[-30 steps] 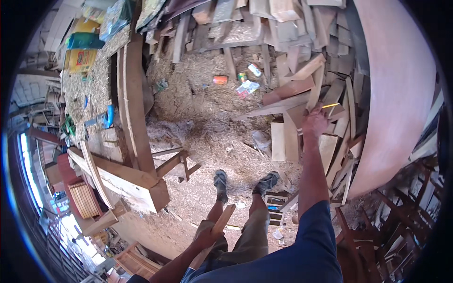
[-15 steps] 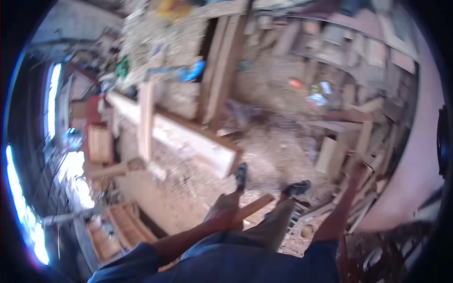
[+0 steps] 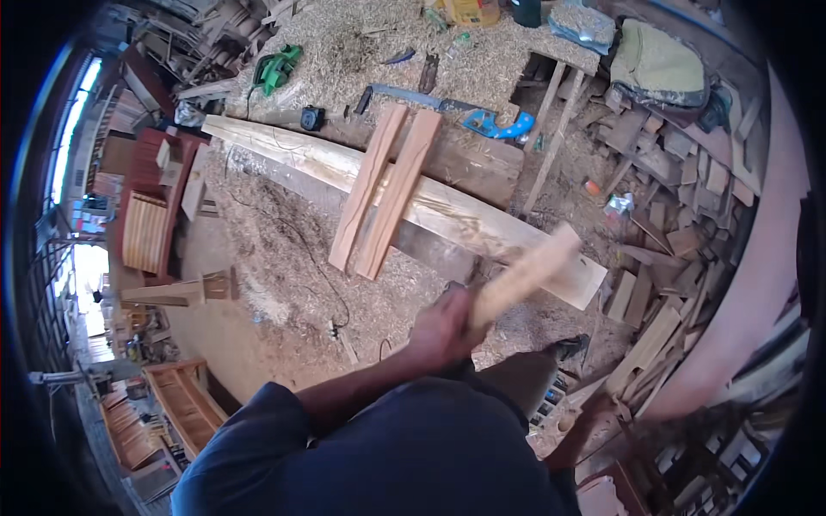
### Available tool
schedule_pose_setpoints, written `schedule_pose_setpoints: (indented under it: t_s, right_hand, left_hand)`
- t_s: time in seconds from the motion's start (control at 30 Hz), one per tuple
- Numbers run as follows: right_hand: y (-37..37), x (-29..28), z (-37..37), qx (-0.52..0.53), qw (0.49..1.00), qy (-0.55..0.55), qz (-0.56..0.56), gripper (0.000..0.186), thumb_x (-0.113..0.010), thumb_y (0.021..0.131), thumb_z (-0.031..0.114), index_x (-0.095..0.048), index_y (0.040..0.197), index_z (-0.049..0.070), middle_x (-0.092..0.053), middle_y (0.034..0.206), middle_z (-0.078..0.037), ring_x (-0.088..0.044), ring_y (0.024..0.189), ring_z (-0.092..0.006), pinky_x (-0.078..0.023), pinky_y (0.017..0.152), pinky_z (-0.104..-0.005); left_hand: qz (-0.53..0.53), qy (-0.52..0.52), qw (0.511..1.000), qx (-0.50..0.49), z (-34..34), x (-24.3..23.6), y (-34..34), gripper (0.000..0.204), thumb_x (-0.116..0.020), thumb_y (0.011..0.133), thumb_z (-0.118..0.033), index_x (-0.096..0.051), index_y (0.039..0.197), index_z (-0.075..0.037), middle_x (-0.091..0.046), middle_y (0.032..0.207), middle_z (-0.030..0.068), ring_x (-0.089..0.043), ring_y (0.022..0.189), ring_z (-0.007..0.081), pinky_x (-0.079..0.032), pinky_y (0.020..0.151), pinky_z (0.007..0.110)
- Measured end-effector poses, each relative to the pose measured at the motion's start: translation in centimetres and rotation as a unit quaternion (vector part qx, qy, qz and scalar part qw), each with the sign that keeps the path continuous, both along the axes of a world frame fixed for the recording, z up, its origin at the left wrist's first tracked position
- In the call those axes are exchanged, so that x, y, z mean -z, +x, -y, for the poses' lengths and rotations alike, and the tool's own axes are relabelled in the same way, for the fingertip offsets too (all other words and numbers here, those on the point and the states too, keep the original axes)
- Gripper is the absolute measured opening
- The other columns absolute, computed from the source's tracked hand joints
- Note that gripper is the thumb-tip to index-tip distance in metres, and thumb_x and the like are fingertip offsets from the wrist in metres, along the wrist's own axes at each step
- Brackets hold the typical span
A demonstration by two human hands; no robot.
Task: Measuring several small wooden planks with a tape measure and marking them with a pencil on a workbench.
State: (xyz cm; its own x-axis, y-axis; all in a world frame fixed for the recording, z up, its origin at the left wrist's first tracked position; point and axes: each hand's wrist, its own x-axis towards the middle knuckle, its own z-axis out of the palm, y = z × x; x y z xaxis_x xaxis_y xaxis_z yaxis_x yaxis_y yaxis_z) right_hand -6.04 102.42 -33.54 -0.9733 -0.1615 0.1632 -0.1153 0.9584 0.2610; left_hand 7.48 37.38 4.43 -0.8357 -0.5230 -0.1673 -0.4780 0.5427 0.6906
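Note:
My left hand (image 3: 443, 328) is closed round a short wooden board (image 3: 527, 279), held slanting up and to the right in front of my body. The far end of this board overlaps the right end of a long pale plank (image 3: 465, 220); whether the two touch, I cannot tell. Two brown wooden strips (image 3: 370, 187) lie side by side across the plank. Down at my right side is my right hand (image 3: 600, 414), over the scrap wood, its fingers too blurred to make out.
A blue-handled saw (image 3: 499, 125), a green power tool (image 3: 275, 69) and a black tape measure (image 3: 311, 118) lie on the shavings-covered bench behind the plank. Scrap wood (image 3: 654, 318) is heaped at the right. A wooden frame (image 3: 185, 400) stands at the lower left. A cord trails over the floor.
My left hand has brought the board forward and up towards the plank's right end. My right arm has drawn back and down from the scrap wood. The view has shifted towards the bench.

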Motion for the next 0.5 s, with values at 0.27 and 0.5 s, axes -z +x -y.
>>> schedule_pose_setpoints:
  t_s: [0.27, 0.5]
  right_hand:
    - [20.9, -12.7, 20.4, 0.369, 0.795, -0.469, 0.109, 0.05, -0.074, 0.092, 0.04, -0.07, 0.093, -0.01, -0.074, 0.087, -0.021, -0.066, 0.077, -0.0298, -0.052, 0.072, -0.0482]
    - [29.0, -11.9, 19.9, 0.427, 0.789, -0.419, 0.143, 0.068, -0.086, 0.077, 0.051, -0.068, 0.101, -0.01, -0.072, 0.09, -0.025, -0.068, 0.086, -0.0378, -0.05, 0.077, -0.0551]
  left_hand:
    - [-0.101, -0.091, 0.981, -0.141, 10.7, 7.6, 2.3, 0.069, -0.078, 0.083, -0.02, -0.054, 0.145, -0.001, -0.056, 0.122, 0.0282, -0.058, 0.111, 0.049, -0.051, 0.096, 0.057]
    - [-0.137, -0.168, 0.959, -0.184, 14.0, 10.4, -2.1, 0.066, -0.08, 0.079, -0.022, -0.06, 0.139, -0.002, -0.057, 0.119, 0.0248, -0.056, 0.111, 0.0479, -0.048, 0.097, 0.058]
